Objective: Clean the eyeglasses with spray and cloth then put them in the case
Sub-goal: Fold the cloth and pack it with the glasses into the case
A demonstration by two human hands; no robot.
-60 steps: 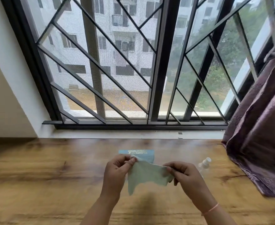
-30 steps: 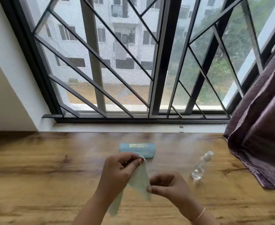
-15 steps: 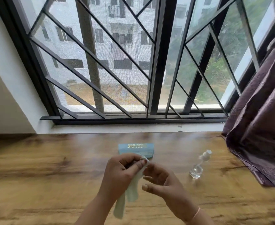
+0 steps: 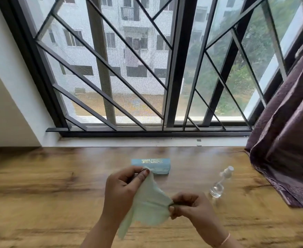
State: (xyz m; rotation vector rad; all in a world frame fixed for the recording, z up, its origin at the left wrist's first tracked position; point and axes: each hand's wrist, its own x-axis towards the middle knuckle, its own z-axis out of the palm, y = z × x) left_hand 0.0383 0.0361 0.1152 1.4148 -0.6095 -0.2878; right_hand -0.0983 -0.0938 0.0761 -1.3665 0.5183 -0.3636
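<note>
Cloth (image 4: 149,203), pale green and thin, hangs stretched between both hands above the wooden desk (image 4: 40,190). The left hand (image 4: 122,190) pinches its upper corner between thumb and forefinger; the right hand (image 4: 190,208) pinches the opposite edge lower down, fingers curled shut on the fabric. A loose tail droops below the left wrist. Beyond the left hand's fingertips lies a closed blue case (image 4: 151,165). A clear spray bottle (image 4: 220,183) stands on the desk past the right hand. Eyeglasses cannot be made out.

Soft window (image 4: 129,68) daylight, slight blur
</note>
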